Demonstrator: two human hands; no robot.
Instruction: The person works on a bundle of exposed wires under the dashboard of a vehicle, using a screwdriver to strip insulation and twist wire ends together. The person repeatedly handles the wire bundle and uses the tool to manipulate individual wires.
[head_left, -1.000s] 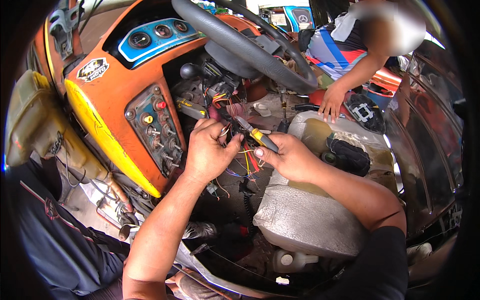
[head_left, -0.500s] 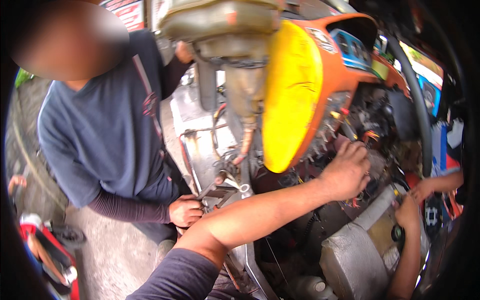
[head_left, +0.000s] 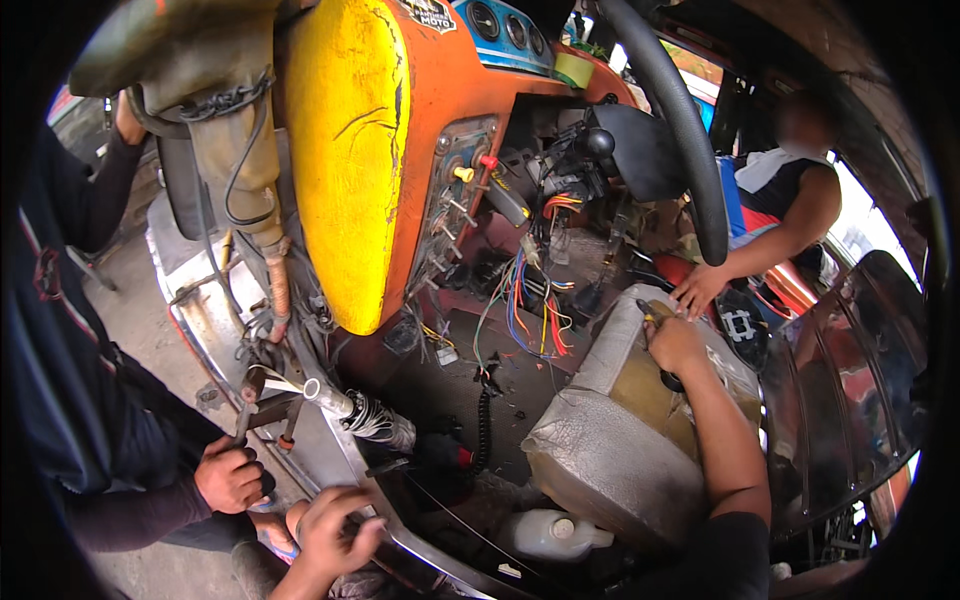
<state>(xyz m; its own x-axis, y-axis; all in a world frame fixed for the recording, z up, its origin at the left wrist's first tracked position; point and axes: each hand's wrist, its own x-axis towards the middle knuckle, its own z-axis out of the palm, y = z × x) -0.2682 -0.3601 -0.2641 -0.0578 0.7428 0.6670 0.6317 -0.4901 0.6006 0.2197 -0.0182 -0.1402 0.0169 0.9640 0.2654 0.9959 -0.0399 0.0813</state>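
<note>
My left hand [head_left: 335, 532] is at the lower left, beside the metal door sill [head_left: 440, 560]. Its fingers are loosely curled with the thumb apart, and I see nothing in them. My right hand [head_left: 676, 345] rests closed on the silver-covered seat [head_left: 585, 425]. A small black and yellow tool [head_left: 648, 314] pokes out of its grip; its exact kind is hidden. Ahead, a bundle of loose coloured wires [head_left: 535, 300] hangs under the orange dashboard [head_left: 450, 90] with its yellow side panel [head_left: 350, 170]. A folded umbrella [head_left: 375, 420] lies along the sill.
At the left, a co-worker's hand [head_left: 232, 477] grips a metal lever. Another person's hand [head_left: 700, 290] rests by the seat's far side. A black steering wheel [head_left: 690, 120] arches above. A white plastic jug [head_left: 555, 535] lies below the seat; a coiled black cord [head_left: 484, 425] is on the floor.
My left hand has drawn back from the wiring under the dashboard to the lower left. The view has turned right, while my right hand stays at the seat.
</note>
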